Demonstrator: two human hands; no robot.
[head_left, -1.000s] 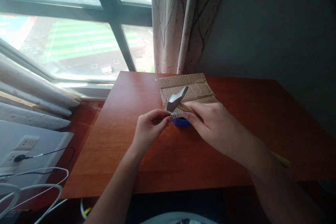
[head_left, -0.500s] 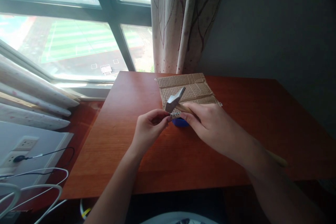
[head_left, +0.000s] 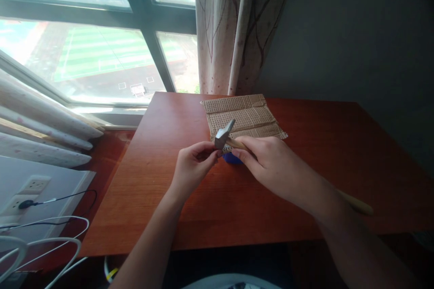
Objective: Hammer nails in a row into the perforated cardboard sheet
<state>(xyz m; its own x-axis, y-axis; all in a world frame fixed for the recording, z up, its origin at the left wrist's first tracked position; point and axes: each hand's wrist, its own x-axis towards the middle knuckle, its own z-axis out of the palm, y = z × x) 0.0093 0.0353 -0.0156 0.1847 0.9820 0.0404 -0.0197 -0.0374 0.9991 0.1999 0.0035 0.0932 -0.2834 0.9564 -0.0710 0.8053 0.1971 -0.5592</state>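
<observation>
My right hand (head_left: 271, 159) grips a hammer (head_left: 223, 137) close to its metal head. The wooden handle runs back under my forearm, and its end shows to the right. My left hand (head_left: 190, 162) is closed in a pinch at the hammer head, thumb against the fingertips; what it holds is too small and too hidden to name. Between the two hands lies a small piece with a dark and light pattern (head_left: 226, 147), partly covered by the hammer. Just below it, a blue object (head_left: 232, 158) rests on the table, mostly hidden by my right hand.
A creased brown sheet with rows of holes (head_left: 242, 116) lies on the reddish wooden table (head_left: 145, 189) beyond my hands. Behind the table are a window and a curtain (head_left: 217, 31). At left, a wall socket (head_left: 35, 185) and white cables (head_left: 76, 239) sit beside the table.
The hammer head has tipped down slightly, closer to my left fingertips, with my right hand shifting a little. My left hand stays in nearly the same place.
</observation>
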